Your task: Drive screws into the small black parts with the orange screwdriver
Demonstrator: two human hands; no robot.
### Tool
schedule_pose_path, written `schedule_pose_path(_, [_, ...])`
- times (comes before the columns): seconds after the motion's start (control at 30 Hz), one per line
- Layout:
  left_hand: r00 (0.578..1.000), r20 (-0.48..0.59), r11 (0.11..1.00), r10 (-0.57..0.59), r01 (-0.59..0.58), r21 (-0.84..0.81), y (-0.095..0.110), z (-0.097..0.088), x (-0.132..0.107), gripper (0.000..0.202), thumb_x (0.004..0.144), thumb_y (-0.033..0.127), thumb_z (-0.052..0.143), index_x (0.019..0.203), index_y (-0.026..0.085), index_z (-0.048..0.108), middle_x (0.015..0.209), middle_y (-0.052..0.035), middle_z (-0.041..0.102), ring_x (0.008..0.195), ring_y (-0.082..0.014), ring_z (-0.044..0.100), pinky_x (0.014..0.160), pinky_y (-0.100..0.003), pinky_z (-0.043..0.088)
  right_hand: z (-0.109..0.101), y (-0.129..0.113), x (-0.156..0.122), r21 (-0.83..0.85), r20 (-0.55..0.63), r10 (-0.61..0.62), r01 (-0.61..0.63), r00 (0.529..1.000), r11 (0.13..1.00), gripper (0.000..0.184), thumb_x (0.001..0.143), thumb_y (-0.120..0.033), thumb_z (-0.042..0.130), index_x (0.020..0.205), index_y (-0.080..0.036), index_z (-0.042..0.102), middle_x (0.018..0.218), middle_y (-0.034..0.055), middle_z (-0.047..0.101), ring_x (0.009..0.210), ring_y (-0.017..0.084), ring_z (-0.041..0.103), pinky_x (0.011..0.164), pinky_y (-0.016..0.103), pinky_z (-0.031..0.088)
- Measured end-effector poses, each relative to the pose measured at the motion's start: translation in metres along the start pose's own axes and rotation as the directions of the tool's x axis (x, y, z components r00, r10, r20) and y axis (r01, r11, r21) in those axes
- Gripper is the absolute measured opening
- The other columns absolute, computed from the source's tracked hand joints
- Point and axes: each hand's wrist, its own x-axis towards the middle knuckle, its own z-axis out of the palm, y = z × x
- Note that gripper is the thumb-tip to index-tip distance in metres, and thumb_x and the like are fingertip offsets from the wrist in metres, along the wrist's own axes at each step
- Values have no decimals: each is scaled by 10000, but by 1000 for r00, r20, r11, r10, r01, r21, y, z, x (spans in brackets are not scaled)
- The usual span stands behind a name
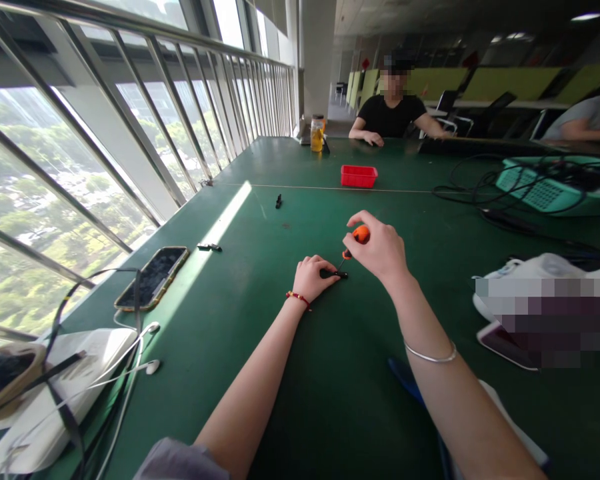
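Clamping one slim black piece (326,273) in left fingers (316,262); at one o'clock, one orange-handled screwdriver (362,233) in right fingers (365,217).

The left arm (257,377) is stretched forward and the left hand (312,280) pinches; the right hand (381,248) is higher, fingers (364,217) curved.

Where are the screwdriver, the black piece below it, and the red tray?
Screwdriver (362,233): head view, on its orange handle.
Black piece (343,275): head view, on its right end.
Red tray (359,181): head view, on its front wall.
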Motion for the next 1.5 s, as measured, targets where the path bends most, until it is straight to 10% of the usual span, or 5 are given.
schedule_pose_path(0.13, [1000, 0, 1000, 4, -4, 4, 0, 0, 0, 150, 725, 360, 678, 821, 246, 698, 914, -7, 640, 899, -211, 530, 821, -363, 390, -2, -2, -1, 31, 28, -18, 17, 999, 999, 370, 730, -372, 493, 1071, -228, 483, 692, -5, 585, 584, 170, 529, 490, 247, 304])
schedule_pose_path(0.3, [1000, -2, 1000, 5, -5, -1, -1, 1, 0, 148, 724, 359, 679, 817, 245, 698, 917, -6, 640, 899, -211, 527, 823, -361, 390, 2, -2, 0, -26, 64, 33, -31, 997, 999, 386, 782, -603, 419, 813, -248, 565, 626, 5, 574, 608, 187, 539, 492, 257, 301])
schedule_pose_path(0.53, [1000, 1, 1000, -4, 4, 7, -1, 0, 0, 151, 718, 358, 684, 816, 245, 699, 914, -9, 636, 895, -208, 527, 821, -361, 392, 1, -1, 0, 36, 119, 32, -37, 992, 999, 368, 681, -347, 556, 1018, -247, 451, 659, -22, 552, 580, 173, 520, 497, 252, 325])
schedule_pose_path(0.77, [1000, -14, 1000, 10, -10, 4, -2, 2, 0, 143, 723, 356, 678, 812, 245, 699, 917, -7, 639, 896, -212, 528, 819, -368, 393, 6, 0, 1, 19, 66, 15, -16, 998, 1000, 353, 825, -574, 356, 753, -244, 458, 605, -7, 548, 622, 194, 546, 515, 258, 304])
schedule_pose_path(1.5, [1000, 1, 1000, -1, 1, 2, 0, -1, 0, 154, 728, 364, 672, 823, 245, 695, 921, -11, 633, 912, -211, 529, 836, -365, 391, -18, 1, 1, -6, 103, -12, 12, 995, 1000, 311, 811, -342, 422, 1068, -228, 555, 839, 38, 636, 681, 176, 559, 516, 252, 323])
